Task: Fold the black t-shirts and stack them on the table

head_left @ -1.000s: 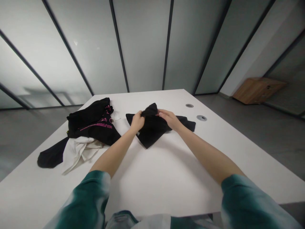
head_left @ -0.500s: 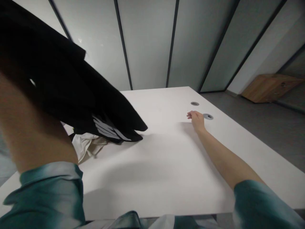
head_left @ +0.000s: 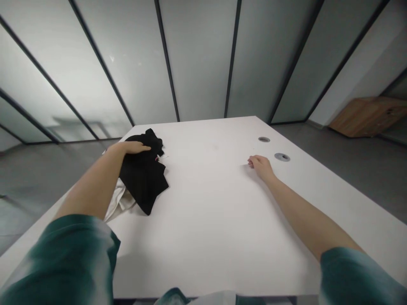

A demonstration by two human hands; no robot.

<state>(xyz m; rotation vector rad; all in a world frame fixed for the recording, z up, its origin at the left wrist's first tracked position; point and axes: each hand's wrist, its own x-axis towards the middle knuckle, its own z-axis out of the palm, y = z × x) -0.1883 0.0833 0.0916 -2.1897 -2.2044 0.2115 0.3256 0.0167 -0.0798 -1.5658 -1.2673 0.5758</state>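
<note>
On the left of the table, my left hand point(head_left: 132, 147) lies across a black garment point(head_left: 143, 173). The fingers that show are stretched out over the cloth; some of them cannot be made out. Crumpled and with a ragged-looking right edge, the garment rests partly on a cream-white cloth point(head_left: 120, 200), which peeks out on its near side. A small pink and white bit shows at the garment's right edge. My right hand point(head_left: 260, 166) rests on the white tabletop at the right, its fingers curled in with nothing visible in them.
The white table point(head_left: 206, 237) spans the middle of the view. Two round grey cable grommets point(head_left: 282, 157) sit near its right edge. Frosted glass panels point(head_left: 200, 59) with dark frames rise behind it. A wooden cabinet point(head_left: 365, 116) stands on the floor at the right.
My left hand has brought the black garment from close to the camera down and away onto the far left of the table. My right hand has barely moved.
</note>
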